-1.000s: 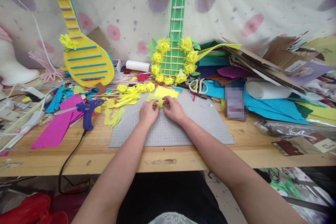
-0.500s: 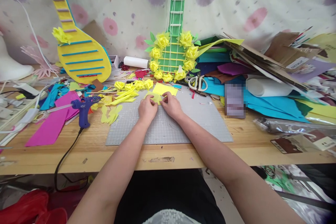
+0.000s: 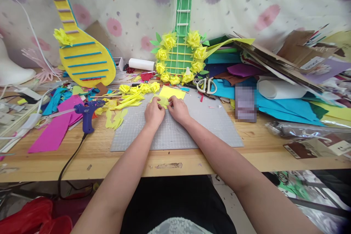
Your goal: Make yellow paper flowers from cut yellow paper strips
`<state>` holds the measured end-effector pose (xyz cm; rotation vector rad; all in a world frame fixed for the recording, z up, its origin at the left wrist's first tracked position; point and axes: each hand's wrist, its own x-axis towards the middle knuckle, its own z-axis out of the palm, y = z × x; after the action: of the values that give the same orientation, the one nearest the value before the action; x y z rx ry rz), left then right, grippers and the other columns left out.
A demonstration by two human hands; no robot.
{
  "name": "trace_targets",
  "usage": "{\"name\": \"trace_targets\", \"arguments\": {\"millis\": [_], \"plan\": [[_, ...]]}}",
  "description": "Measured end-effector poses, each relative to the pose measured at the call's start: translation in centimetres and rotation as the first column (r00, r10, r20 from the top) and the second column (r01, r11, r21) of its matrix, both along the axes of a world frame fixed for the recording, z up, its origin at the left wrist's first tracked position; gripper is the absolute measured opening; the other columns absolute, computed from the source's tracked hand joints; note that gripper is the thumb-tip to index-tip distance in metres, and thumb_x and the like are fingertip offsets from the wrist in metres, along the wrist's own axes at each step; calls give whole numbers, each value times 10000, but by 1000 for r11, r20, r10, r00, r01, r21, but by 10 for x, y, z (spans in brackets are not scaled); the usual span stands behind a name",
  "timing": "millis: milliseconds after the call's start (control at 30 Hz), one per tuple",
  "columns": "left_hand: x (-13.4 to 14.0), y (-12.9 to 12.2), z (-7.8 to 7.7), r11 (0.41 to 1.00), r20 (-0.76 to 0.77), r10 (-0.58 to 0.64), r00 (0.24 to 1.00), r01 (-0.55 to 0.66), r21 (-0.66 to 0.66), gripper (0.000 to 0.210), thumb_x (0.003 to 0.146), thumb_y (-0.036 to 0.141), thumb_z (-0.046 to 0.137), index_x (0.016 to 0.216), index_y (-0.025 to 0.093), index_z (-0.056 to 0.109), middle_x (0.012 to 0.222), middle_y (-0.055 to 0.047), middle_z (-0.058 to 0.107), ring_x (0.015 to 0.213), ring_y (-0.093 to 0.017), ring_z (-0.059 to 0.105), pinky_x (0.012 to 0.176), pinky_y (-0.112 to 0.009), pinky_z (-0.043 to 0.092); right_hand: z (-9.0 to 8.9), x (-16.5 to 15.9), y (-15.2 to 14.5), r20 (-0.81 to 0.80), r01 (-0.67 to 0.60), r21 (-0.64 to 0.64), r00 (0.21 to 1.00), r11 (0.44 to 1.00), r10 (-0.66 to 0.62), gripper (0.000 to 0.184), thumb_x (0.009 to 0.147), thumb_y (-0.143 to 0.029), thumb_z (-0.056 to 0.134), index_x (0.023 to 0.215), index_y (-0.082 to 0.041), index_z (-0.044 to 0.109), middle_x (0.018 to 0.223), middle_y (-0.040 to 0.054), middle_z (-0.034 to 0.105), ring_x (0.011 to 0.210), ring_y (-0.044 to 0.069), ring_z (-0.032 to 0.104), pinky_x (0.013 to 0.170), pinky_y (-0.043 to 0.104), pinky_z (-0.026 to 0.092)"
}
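A small piece of yellow paper (image 3: 163, 101) is pinched between my two hands above the grey cutting mat (image 3: 203, 128). My left hand (image 3: 154, 112) is closed on its left side, and my right hand (image 3: 178, 109) is closed on its right side. The fingers hide part of the paper. Just behind lies a flat yellow sheet (image 3: 173, 92). Several yellow paper flowers (image 3: 145, 87) rest behind my left hand, with yellow strips (image 3: 128, 100) in front of them. Yellow cut scraps (image 3: 116, 119) lie by the mat's left edge.
A blue glue gun (image 3: 87, 115) with a black cord stands left, near magenta paper (image 3: 49, 133). A green paper instrument (image 3: 179, 56) with yellow flowers and a yellow instrument (image 3: 87, 60) lean at the back. Scissors (image 3: 207, 86), a blurred flat object (image 3: 246, 104) and piled coloured sheets (image 3: 287, 111) lie right.
Both hands stay in nearly the same place, still gripping the yellow paper, which sits slightly differently between the fingers. The view has shifted a little.
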<state>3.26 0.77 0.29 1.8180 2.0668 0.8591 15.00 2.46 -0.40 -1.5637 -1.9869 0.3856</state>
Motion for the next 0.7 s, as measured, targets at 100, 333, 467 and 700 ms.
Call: {"name": "trace_targets", "arguments": {"millis": [100,333,467,700], "plan": [[1,-1,1,1000,-71,-17,997,18,18,178,725,176,505,887,228,557,836,-49,585,898,-226,503,723,-316,399,0,0,0,67,-19,32,998,999,17,150,786,-183,447,901,-182,543,828,52,613,813,198,477,703,294,358],[1,-1,-2,998,-167,-1,986,13,69,133,722,307,557,783,216,632,921,-90,520,965,-256,441,852,-357,367,0,-1,-1,147,-30,56,989,998,22,172,820,-215,419,857,-175,582,876,68,600,850,201,472,751,298,367],[1,-1,-2,998,-165,20,986,-11,55,158,696,349,588,791,234,639,960,-85,518,990,-265,434,871,-377,352,-2,0,-1,184,-63,67,982,996,49,177,798,-198,445,910,-164,578,910,76,588,871,206,464,775,301,368],[-2,0,-1,1000,-140,21,990,-23,-12,184,716,195,516,813,266,655,999,-79,517,1021,-263,434,884,-392,340,-5,1,0,206,-78,71,977,994,62,230,794,-119,393,927,-159,577,917,83,578,880,197,452,812,306,356]]}}
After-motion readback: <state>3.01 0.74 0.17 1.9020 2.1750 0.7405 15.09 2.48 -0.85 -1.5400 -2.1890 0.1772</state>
